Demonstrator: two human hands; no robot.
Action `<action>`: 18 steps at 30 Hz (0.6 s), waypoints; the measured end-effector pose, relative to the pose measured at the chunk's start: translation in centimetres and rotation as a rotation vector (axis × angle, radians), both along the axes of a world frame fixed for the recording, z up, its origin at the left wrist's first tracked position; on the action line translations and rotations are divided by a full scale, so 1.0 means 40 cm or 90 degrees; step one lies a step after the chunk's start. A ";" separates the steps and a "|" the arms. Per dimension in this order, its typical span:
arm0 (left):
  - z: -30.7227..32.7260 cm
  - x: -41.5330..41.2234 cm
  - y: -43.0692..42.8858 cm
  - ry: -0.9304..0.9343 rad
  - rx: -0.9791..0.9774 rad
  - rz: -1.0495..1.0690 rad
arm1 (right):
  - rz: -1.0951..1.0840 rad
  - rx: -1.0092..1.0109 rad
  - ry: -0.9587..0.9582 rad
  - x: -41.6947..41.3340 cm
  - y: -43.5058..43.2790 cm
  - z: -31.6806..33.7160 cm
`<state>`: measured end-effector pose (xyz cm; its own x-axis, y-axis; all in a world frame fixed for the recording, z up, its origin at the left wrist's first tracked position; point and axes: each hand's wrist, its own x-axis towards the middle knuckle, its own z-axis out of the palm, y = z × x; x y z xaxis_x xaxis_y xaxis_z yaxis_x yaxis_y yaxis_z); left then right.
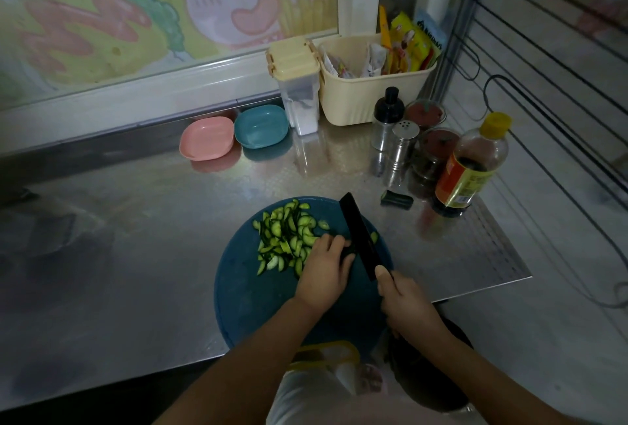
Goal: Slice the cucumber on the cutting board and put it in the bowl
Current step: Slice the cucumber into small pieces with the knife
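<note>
Both hands busy: right (404, 295) grips the knife (360, 237), blade angled away-left; left (326, 268) pins the cucumber (348, 253)

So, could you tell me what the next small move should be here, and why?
Probably one more cut: the left hand pins a short dark cucumber end against the knife held by the right hand. The slices lie piled on the cutting board; both bowls look empty.
</note>
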<state>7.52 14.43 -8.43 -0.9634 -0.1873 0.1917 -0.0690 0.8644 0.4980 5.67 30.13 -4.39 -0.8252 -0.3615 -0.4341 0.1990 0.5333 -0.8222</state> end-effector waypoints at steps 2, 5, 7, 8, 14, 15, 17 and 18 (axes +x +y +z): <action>0.001 0.001 0.001 0.000 0.001 0.003 | -0.002 0.000 -0.006 0.002 0.002 0.000; 0.001 0.001 0.003 0.001 -0.005 0.005 | -0.006 -0.010 -0.012 0.003 0.004 0.005; 0.000 0.000 0.003 0.000 0.001 0.007 | 0.008 -0.002 0.003 0.006 0.005 0.007; -0.001 0.000 0.003 0.001 0.005 0.007 | 0.014 0.004 0.008 0.007 0.004 0.007; 0.001 0.000 0.002 0.004 -0.007 -0.002 | 0.044 0.035 0.044 0.008 0.002 0.015; 0.000 0.001 0.003 0.006 -0.012 -0.004 | 0.053 0.047 0.063 0.012 0.002 0.016; -0.001 0.002 0.004 0.008 -0.015 -0.006 | 0.064 0.072 0.098 0.020 0.000 0.015; -0.001 0.002 0.004 0.008 -0.014 -0.004 | 0.064 0.080 0.110 0.023 -0.002 0.014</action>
